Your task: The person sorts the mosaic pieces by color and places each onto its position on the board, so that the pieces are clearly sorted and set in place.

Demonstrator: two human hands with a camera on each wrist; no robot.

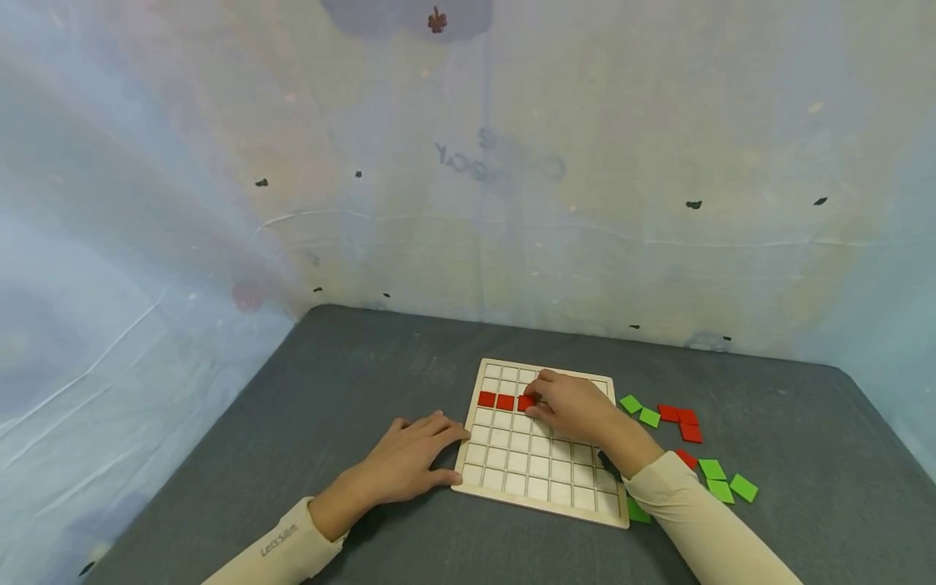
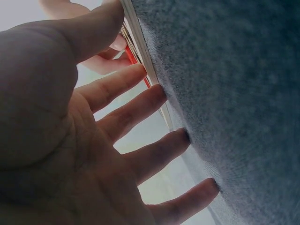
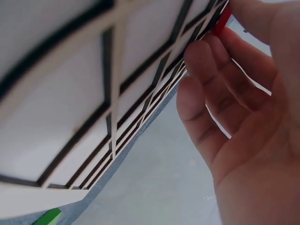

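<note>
A pale wooden grid board (image 1: 518, 463) lies on the dark table. Two red square tiles, a left one (image 1: 486, 399) and its neighbour (image 1: 504, 402), sit side by side in one of its upper rows. Beside them, in the same row, my right hand (image 1: 581, 410) pinches a third red tile (image 1: 525, 403) between thumb and fingers; its red edge (image 3: 221, 21) shows in the right wrist view. My left hand (image 1: 405, 459) rests at the board's left edge, fingers spread and fairly straight, with fingertips (image 2: 157, 93) touching the rim and the table.
Right of the board lie loose red tiles (image 1: 688, 432) and green tiles (image 1: 744, 487). One green tile (image 1: 638, 511) lies against the board's lower right corner, partly hidden by the right sleeve. Behind the grey table (image 1: 366, 357) hangs a pale curtain (image 1: 570, 268).
</note>
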